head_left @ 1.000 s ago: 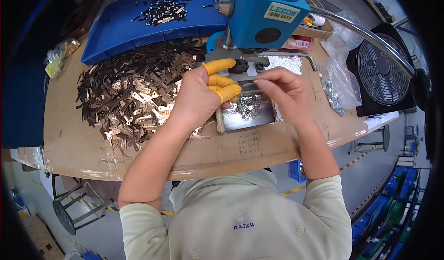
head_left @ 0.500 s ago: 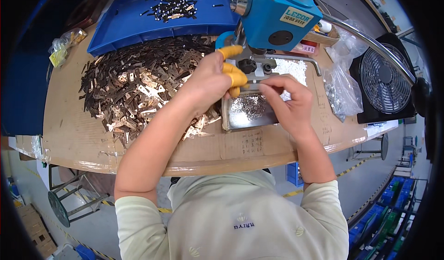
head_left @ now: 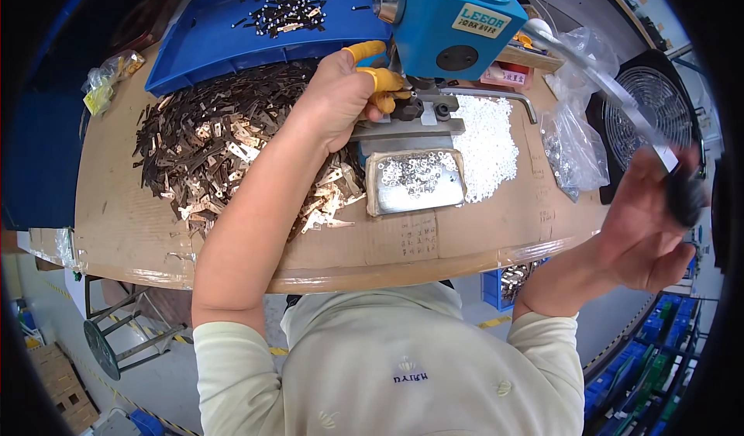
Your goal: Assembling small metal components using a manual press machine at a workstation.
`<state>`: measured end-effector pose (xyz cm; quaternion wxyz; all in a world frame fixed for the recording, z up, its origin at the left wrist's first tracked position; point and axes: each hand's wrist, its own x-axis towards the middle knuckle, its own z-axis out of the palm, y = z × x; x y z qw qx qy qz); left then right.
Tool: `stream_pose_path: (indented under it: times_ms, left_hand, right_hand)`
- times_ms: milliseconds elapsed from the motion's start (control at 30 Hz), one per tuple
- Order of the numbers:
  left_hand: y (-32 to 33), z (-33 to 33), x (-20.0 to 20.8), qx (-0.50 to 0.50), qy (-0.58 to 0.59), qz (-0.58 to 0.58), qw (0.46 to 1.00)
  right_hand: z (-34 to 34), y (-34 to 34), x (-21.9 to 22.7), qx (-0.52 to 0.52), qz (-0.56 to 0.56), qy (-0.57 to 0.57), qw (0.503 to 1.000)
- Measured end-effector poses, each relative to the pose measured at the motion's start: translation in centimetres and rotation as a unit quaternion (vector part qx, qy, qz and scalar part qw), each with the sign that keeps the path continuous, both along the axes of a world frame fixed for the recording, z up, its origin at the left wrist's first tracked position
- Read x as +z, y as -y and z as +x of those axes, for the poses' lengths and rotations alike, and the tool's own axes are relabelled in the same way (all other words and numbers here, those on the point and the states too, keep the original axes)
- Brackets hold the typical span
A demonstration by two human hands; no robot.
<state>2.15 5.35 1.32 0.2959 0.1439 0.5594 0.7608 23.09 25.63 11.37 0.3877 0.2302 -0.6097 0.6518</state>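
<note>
My left hand (head_left: 353, 87), with yellow finger covers on several fingers, is at the metal fixture (head_left: 415, 114) under the blue bench press (head_left: 465, 29). Its fingers are pinched together, and whatever lies between them is hidden. Out to the right, my right hand (head_left: 639, 230), blurred by motion, is round the black knob (head_left: 685, 196) at the end of the press lever (head_left: 612, 87). In front of the fixture lies a shallow metal tray (head_left: 415, 196) with small rings in it. Left of my left hand spreads a big heap of dark and coppery flat metal pieces (head_left: 225, 141).
A blue tray (head_left: 209, 41) with dark pieces stands at the back left. Small white parts (head_left: 492, 145) lie right of the metal tray, beside a hex key (head_left: 527, 106). Farther right are a clear plastic bag (head_left: 573, 153) and a black fan (head_left: 647, 106). Cardboard (head_left: 325, 261) covers the table.
My right hand has left the fixture and moved far right to the lever knob. The lever has swung down toward me. My left hand has shifted slightly left and away from me.
</note>
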Motion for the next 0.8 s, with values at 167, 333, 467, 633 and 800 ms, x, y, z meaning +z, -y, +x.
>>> stream_pose_path:
  times_ms: [167,333,467,633,800]
  left_hand:
    - [-0.2,0.2,-0.3,-0.007,0.003,-0.015,1.0]
    - [0.4,0.2,-0.6,-0.019,-0.033,-0.074,0.997]
    - [0.8,-0.6,0.9,-0.002,-0.134,-0.129,0.983]
    - [3.4,-2.3,-1.2,0.249,-0.387,-0.204,0.864]
    - [6.7,-0.2,-1.2,0.068,-0.559,-0.443,0.698]
  right_hand:
    - [2.2,-0.6,-8.9,-0.215,0.212,-0.031,0.953]
    - [0.7,2.7,-10.9,-0.307,0.121,-0.034,0.944]
    - [-0.4,2.8,-11.0,-0.275,0.142,0.151,0.939]
    - [-2.3,4.4,-12.8,-0.284,0.418,0.209,0.837]
    - [-1.8,4.3,-14.5,-0.351,0.522,0.124,0.767]
